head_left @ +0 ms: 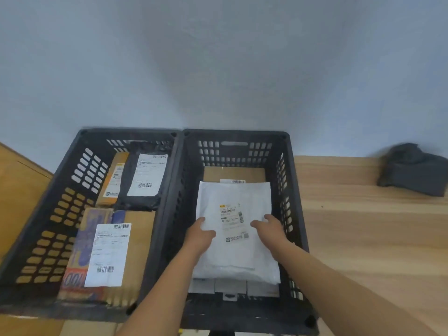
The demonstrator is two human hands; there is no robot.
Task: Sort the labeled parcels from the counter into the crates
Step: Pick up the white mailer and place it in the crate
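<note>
Two dark plastic crates stand side by side against the wall. In the right crate (294, 190) a white labeled mailer (234, 197) lies on top of other parcels, with a brown box (234, 173) behind it. My left hand (201, 235) rests on the mailer's left side and my right hand (271, 227) on its right side, fingers loosely bent over it. The left crate (72, 175) holds a black labeled bag (143, 180), a narrow brown box (114, 180) and a large cardboard box (135, 238) with a white label.
A dark grey bag parcel (414, 169) lies on the wooden counter (363, 226) at the far right. A brown cardboard surface (19, 190) sits left of the crates. A pale wall rises behind everything.
</note>
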